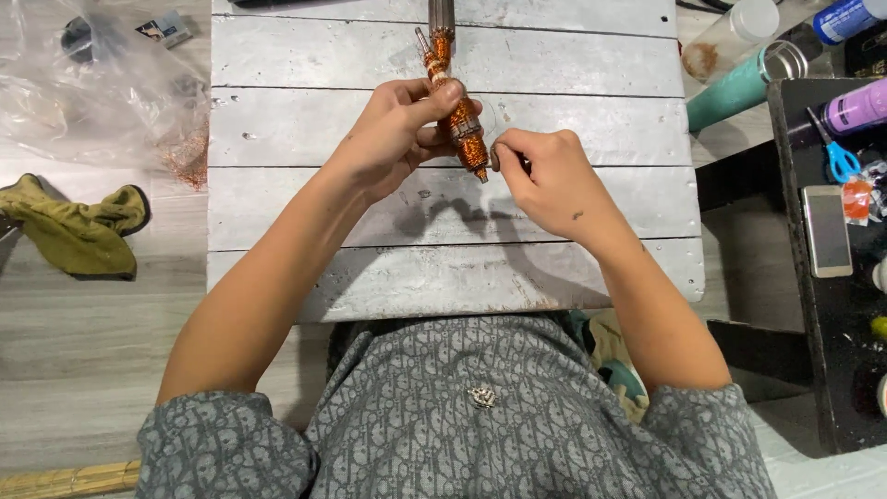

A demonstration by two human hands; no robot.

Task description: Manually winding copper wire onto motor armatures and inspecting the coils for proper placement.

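My left hand [399, 134] grips a long motor armature [459, 115] wound with copper wire, holding it above the grey painted plank table [305, 120]. The armature points away from me, its far end [437, 46] near a dark metal bar [442, 13] at the table's back edge. My right hand [545, 176] is closed at the armature's near tip, its fingertips pinching something small and round there; what it is I cannot tell.
A clear plastic bag [102, 83] and copper wire scraps [189, 157] lie at left, with an olive cloth [78, 226] on the floor. At right stand a teal bottle [739, 88], a jar [730, 37], blue scissors [839, 157], a phone [825, 229] and a purple bottle [855, 106].
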